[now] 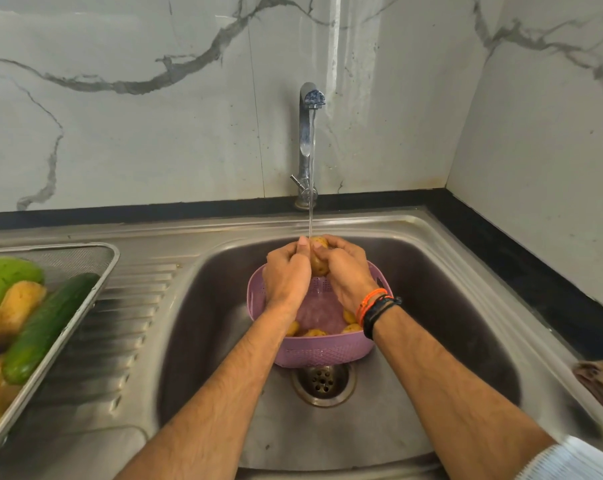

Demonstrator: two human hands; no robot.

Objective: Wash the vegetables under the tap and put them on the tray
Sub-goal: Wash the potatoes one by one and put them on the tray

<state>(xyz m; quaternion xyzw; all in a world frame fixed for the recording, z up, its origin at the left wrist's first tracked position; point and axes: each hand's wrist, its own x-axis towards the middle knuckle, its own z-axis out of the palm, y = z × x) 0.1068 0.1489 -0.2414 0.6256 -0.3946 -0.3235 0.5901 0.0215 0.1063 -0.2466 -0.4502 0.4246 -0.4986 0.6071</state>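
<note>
Potato (319,258) under the tap (308,133), gripped between left hand (286,275) and right hand (348,275).
Firm, wet, likely slippery; cup it around the middle.

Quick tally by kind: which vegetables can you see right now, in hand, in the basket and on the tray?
Potatoes in both hands under the tap: 1
Potatoes showing in the purple basket: 4
Potatoes on the tray, partly cut off by the frame edge: at least 5
Cucumbers on the tray: 1
Large light-green vegetable on the tray: 1
Total: at least 12
</note>
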